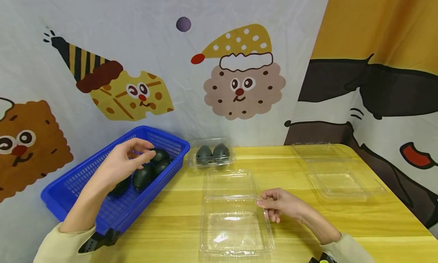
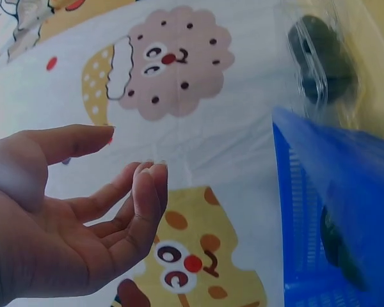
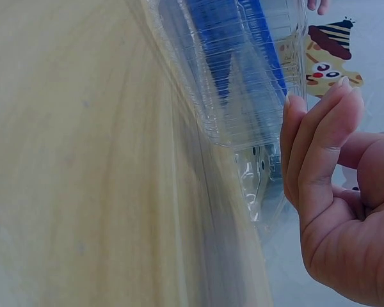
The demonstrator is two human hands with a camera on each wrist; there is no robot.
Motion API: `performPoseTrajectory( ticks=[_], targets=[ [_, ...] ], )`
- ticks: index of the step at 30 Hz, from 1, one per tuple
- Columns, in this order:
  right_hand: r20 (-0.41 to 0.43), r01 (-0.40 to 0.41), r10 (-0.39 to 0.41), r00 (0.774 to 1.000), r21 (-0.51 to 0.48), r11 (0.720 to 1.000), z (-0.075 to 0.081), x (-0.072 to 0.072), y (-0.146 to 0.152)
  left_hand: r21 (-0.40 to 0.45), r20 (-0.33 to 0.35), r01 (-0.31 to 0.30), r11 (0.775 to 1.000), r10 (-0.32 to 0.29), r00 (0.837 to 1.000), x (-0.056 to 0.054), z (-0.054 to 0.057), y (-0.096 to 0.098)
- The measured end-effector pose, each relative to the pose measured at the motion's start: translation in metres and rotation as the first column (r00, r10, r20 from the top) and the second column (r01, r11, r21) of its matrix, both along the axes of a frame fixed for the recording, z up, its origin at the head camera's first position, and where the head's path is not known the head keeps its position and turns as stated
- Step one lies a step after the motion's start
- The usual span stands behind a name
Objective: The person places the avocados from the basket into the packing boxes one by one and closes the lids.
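My left hand [image 1: 119, 164] hovers over the blue plastic basket [image 1: 76, 179], its fingers loosely bent. Nothing lies between thumb and fingers in the left wrist view. Several dark avocados [image 1: 143, 177] sit in the basket beneath it, partly hidden by the hand. In front of me an unfolded clear plastic clamshell box [image 1: 236, 225] lies on the table, lid side away from me and nothing inside. At its right edge, my right hand [image 1: 282, 204] pinches the rim near the hinge, the thumb on top and the other fingers along the outside.
A closed clear clamshell [image 1: 191, 153] with two avocados [image 1: 204, 155] stands at the back, right of the basket. More unfolded clear clamshells [image 1: 338, 177] lie at the right side of the wooden table [image 1: 287, 240]. A printed cloth [image 1: 236, 130] hangs behind.
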State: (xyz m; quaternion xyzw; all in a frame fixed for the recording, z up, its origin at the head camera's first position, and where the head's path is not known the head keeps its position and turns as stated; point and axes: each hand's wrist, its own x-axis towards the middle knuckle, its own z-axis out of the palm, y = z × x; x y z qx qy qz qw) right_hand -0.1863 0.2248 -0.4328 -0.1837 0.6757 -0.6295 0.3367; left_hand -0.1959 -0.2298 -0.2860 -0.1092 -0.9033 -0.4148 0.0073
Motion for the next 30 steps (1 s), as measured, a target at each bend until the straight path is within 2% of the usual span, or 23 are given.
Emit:
performPoseTrajectory(
  ticks=[15,22,30],
  targets=[
    [-0.021,-0.003,0.003,1.000,-0.011,1.000,-0.001,0.000,0.000,-0.033,0.026,-0.005,0.999,0.006,1.000,-0.034,0.006,-0.025],
    [-0.023,0.019,-0.018,1.000,0.025,1.000,-0.001,0.000,0.000,-0.035,0.020,-0.003,0.999,0.003,1.000,-0.049,-0.002,-0.034],
    [-0.016,0.025,-0.025,1.000,0.038,0.999,-0.003,-0.001,0.000,-0.049,0.036,-0.004,0.999,0.006,0.999,-0.065,-0.018,-0.048]
  ],
)
